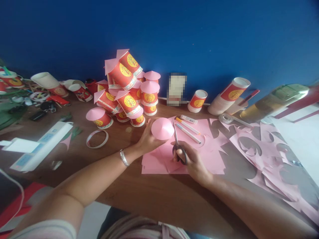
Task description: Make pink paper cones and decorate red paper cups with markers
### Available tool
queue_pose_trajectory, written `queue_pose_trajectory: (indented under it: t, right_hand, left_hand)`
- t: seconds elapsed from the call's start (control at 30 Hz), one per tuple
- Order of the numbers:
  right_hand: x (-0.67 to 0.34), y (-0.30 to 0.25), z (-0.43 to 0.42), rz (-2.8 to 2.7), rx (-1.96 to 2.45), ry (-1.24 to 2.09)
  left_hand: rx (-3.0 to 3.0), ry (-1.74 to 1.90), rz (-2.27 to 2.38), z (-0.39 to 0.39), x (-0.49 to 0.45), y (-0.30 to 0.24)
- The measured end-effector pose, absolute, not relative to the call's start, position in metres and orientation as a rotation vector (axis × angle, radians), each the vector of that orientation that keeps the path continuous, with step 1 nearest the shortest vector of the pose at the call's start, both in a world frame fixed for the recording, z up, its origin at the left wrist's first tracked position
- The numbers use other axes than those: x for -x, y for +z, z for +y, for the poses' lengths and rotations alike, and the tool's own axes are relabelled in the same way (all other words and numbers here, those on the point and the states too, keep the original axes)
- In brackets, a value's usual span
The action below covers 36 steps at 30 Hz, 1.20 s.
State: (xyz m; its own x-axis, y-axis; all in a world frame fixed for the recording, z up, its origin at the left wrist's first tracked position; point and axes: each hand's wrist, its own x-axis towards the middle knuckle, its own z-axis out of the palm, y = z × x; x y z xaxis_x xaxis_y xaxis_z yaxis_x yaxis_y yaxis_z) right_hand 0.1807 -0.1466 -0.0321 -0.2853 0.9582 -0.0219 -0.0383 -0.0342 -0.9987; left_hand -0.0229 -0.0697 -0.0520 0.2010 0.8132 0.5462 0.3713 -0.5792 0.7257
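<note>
My left hand (146, 140) is closed around a pink paper cone (162, 128), holding it just above the table. My right hand (191, 162) grips black-handled scissors (177, 142), whose blades point up beside the cone's right edge. Both hands hover over pink paper sheets (211, 152) lying on the brown table (154, 192). Behind the cone stands a pile of red paper cups with pink cone lids (127, 93).
Pens (188, 129) lie on the pink sheets. Cut pink scraps (269, 156) spread to the right. A tape ring (97, 138) and a white power strip (41, 146) sit at the left. Stacked cups (229, 96), a single cup (197, 101) and clutter line the blue wall.
</note>
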Motion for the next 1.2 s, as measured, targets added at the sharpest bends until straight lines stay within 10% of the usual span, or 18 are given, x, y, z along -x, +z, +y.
queue_pose_trajectory:
  t: [1.2]
  right_hand:
    - [-0.178, -0.032, -0.154, -1.466, 0.946, 1.501]
  left_hand:
    - [-2.207, 1.52, 1.154, -0.069, 0.024, -0.057]
